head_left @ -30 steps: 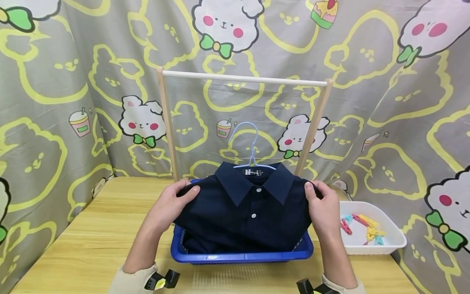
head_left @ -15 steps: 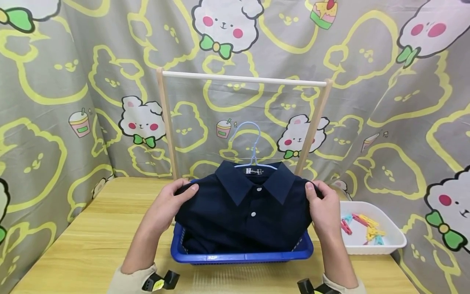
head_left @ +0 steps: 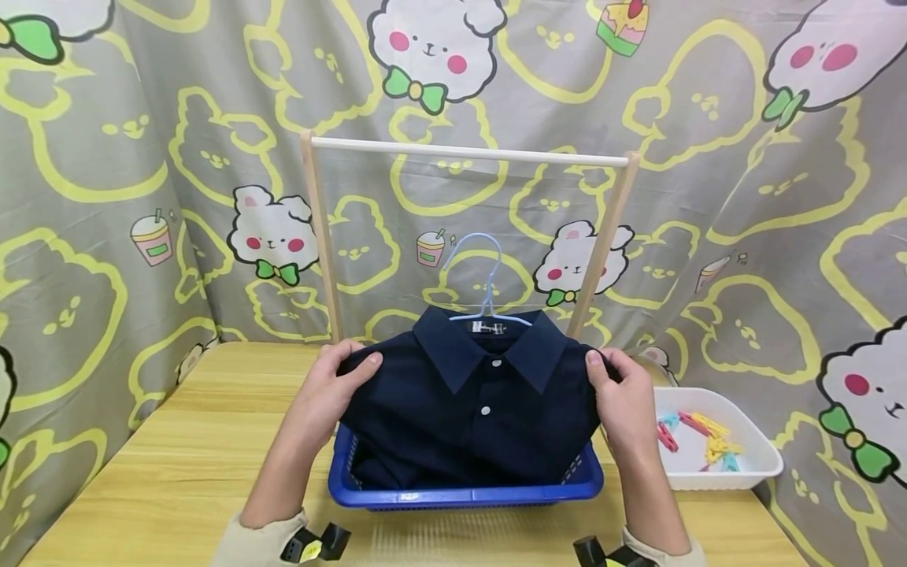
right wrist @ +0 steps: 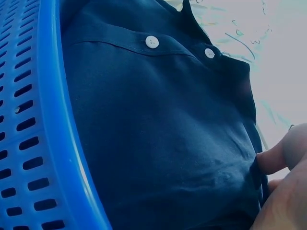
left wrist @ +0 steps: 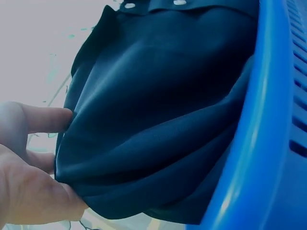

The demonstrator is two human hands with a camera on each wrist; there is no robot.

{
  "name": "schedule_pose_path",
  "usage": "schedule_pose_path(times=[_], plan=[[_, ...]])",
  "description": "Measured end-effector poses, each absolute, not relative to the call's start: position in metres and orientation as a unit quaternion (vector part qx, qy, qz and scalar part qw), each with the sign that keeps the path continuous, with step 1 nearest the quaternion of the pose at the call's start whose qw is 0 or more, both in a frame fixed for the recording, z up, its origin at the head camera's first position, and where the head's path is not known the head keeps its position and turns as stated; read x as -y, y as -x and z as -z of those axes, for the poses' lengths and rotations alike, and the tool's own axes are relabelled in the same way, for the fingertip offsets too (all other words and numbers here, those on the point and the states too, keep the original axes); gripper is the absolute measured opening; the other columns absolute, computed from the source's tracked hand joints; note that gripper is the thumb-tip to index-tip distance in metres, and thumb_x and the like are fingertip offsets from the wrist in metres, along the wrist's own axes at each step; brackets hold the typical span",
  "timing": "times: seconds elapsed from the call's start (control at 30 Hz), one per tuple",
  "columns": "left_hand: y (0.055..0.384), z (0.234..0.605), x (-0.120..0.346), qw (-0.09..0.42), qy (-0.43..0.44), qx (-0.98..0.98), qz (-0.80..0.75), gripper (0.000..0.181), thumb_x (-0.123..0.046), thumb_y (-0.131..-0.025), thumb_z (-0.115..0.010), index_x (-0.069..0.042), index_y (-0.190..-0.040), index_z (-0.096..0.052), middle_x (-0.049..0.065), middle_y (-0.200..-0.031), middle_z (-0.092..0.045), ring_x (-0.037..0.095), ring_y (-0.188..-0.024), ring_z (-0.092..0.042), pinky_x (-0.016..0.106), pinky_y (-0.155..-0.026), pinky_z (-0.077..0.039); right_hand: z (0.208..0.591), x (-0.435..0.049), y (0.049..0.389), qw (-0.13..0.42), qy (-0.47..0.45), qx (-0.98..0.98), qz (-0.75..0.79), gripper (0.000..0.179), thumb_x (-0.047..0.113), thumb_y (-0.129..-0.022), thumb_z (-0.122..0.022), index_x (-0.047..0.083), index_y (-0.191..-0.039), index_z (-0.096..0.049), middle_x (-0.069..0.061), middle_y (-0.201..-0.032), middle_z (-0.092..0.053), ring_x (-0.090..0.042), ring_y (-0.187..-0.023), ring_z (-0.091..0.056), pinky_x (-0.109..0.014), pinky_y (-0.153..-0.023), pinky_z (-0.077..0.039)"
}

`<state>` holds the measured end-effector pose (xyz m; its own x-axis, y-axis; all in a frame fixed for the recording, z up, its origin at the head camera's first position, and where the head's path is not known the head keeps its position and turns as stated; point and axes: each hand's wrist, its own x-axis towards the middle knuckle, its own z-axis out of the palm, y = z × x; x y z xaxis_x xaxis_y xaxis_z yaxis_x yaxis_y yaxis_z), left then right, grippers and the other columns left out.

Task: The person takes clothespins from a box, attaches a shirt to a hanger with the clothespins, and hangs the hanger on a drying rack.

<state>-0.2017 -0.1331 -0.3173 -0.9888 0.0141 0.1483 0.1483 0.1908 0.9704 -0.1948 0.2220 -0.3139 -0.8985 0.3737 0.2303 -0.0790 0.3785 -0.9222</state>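
Note:
A dark navy button-up shirt (head_left: 453, 409) is held up by its two shoulders, its lower part bunched inside the blue plastic basket (head_left: 468, 496). My left hand (head_left: 333, 386) pinches one shoulder between thumb and fingers; the left wrist view shows the same grip on the cloth. On the other side my right hand (head_left: 623, 398) pinches the opposite shoulder. A light blue hanger (head_left: 490, 287) sits inside the collar, its hook standing up above the neck. White buttons (right wrist: 152, 42) run down the front, and the collar lies folded outward.
Behind the shirt stands a small wooden rack with a white crossbar (head_left: 468, 152). At the right is a white tray (head_left: 737, 480) with several coloured clothespins (head_left: 716, 449). Patterned curtains (head_left: 92, 197) enclose the wooden table (head_left: 163, 472).
The shirt and hanger have risen very slightly in the head view. Both hands keep their hold on the shoulders.

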Motion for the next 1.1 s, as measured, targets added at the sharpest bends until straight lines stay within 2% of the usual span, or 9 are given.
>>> schedule_pose_path(times=[0.2,0.3,0.63,0.8,0.97,1.1], plan=[[0.205,0.321,0.137,0.036,0.067,0.766,0.639,0.03,-0.029,-0.101,-0.063,0.001,-0.099,-0.057,0.007,-0.095,-0.05,0.024,-0.087,-0.055,0.032,-0.076,-0.048,0.313,-0.222,0.195,0.208,0.096,0.807,-0.545,0.037,0.034,-0.106,-0.053,0.0,-0.113,-0.066,-0.016,-0.114,-0.06,-0.022,-0.099,-0.05,-0.026,-0.083,-0.04],[0.205,0.322,0.138,0.029,0.071,0.771,0.632,0.031,-0.029,-0.101,-0.063,0.0,-0.095,-0.056,0.006,-0.089,-0.051,0.024,-0.082,-0.057,0.032,-0.074,-0.048,0.313,-0.223,0.195,0.205,0.097,0.808,-0.544,0.037,0.035,-0.106,-0.052,0.001,-0.114,-0.065,-0.017,-0.115,-0.06,-0.022,-0.1,-0.05,-0.029,-0.085,-0.039],[0.205,0.321,0.142,0.009,0.077,0.761,0.644,0.035,-0.034,-0.099,-0.065,-0.001,-0.094,-0.056,0.007,-0.089,-0.052,0.025,-0.086,-0.057,0.034,-0.078,-0.049,0.312,-0.222,0.194,0.204,0.098,0.805,-0.548,0.038,0.033,-0.106,-0.051,-0.001,-0.116,-0.064,-0.018,-0.117,-0.058,-0.024,-0.102,-0.048,-0.033,-0.088,-0.039],[0.206,0.322,0.147,-0.018,0.1,0.749,0.655,0.033,-0.031,-0.096,-0.07,-0.002,-0.096,-0.054,0.007,-0.088,-0.055,0.027,-0.09,-0.061,0.034,-0.08,-0.052,0.311,-0.223,0.195,0.199,0.1,0.805,-0.55,0.038,0.033,-0.106,-0.051,-0.001,-0.117,-0.063,-0.018,-0.116,-0.057,-0.023,-0.102,-0.048,-0.031,-0.087,-0.039],[0.208,0.324,0.153,-0.032,0.128,0.747,0.652,0.029,-0.025,-0.096,-0.07,-0.003,-0.089,-0.052,0.008,-0.094,-0.049,0.029,-0.107,-0.05,0.036,-0.088,-0.046,0.312,-0.223,0.196,0.196,0.098,0.809,-0.546,0.038,0.036,-0.106,-0.052,0.001,-0.117,-0.064,-0.015,-0.116,-0.058,-0.021,-0.101,-0.048,-0.026,-0.084,-0.04],[0.208,0.324,0.157,-0.045,0.141,0.746,0.649,0.023,-0.017,-0.095,-0.069,-0.002,-0.091,-0.052,0.008,-0.092,-0.05,0.029,-0.104,-0.052,0.035,-0.086,-0.046,0.314,-0.225,0.199,0.197,0.09,0.817,-0.534,0.037,0.036,-0.105,-0.054,0.002,-0.114,-0.066,-0.015,-0.114,-0.06,-0.021,-0.1,-0.05,-0.025,-0.083,-0.04]])
